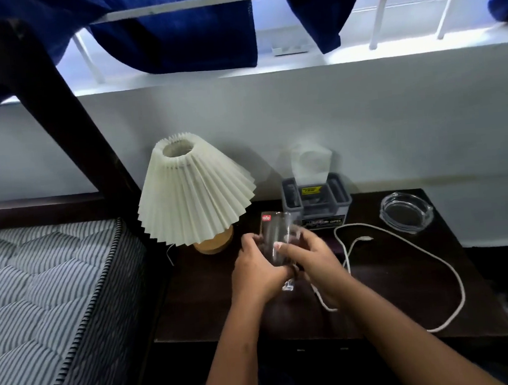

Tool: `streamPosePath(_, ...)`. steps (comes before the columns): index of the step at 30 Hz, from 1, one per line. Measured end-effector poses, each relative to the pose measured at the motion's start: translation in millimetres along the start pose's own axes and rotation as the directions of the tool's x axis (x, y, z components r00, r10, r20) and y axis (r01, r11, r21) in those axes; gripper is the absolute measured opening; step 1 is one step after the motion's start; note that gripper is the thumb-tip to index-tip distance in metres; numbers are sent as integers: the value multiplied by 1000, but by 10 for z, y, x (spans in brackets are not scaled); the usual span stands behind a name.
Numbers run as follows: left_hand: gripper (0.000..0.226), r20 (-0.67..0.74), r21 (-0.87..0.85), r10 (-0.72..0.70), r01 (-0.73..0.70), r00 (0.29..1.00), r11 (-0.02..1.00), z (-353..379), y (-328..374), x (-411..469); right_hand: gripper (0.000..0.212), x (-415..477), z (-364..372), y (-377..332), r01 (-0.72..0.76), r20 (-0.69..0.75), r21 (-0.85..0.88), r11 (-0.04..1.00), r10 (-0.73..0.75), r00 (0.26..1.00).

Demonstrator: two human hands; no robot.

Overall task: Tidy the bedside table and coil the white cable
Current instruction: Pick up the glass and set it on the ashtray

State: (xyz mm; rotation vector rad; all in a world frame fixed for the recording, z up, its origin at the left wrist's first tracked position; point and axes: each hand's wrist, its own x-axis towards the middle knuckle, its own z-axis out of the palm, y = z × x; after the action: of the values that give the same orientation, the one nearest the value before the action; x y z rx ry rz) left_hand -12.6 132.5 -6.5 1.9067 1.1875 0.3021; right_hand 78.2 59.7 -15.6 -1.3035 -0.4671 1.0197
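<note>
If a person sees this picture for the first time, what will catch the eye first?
First, both hands, left hand and right hand, holding a clear drinking glass above the dark bedside table. Next, the pleated cream lamp at the table's back left. Then the uncoiled white cable on the right.

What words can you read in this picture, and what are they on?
"OPEL": on the front label of the grey box behind the hands; the rest of that label is too blurred to read.
Yellow sticker on top of the box: has print, too blurred to read.
Red sticker on the glass held by the left hand and right hand: white letters, perhaps "rello", too small to be sure.
No other writing shows.
</note>
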Motion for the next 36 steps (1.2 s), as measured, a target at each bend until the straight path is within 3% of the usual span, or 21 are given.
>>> streamPosePath(7,66,-53,-335,198,-205,979,920,357,294,-39,36,-1,-562,-417,44,29,-200,979,-39,999)
streamPosePath(9,72,-72,-298,291,-299,954,907,499,390,-83,52,-6,-742,-486,40,-43,-314,949,-56,997)
streamPosePath(11,83,-80,-205,433,-439,898,875,674,514,-139,63,-17,-932,-553,115,-113,-480,870,-192,975)
streamPosePath(14,84,-14,-67,594,-594,804,802,891,663,-172,64,2,-1221,-633,171,-203,-678,715,-406,891)
streamPosePath(17,74,113,59,686,-694,719,717,1094,726,-158,70,81,-1589,-689,86,-351,-765,638,-526,775)
streamPosePath(20,67,130,84,689,-700,713,709,1226,774,-132,74,180,-1965,-684,-12,-476,-773,634,-568,672)
streamPosePath(23,64,107,93,674,-682,731,725,1286,780,-59,71,310,-2183,-608,-12,-550,-723,690,-565,615)
streamPosePath(36,59,149,124,658,-675,738,728,1515,789,134,58,595,-2340,-285,-13,-547,-717,697,-550,631)
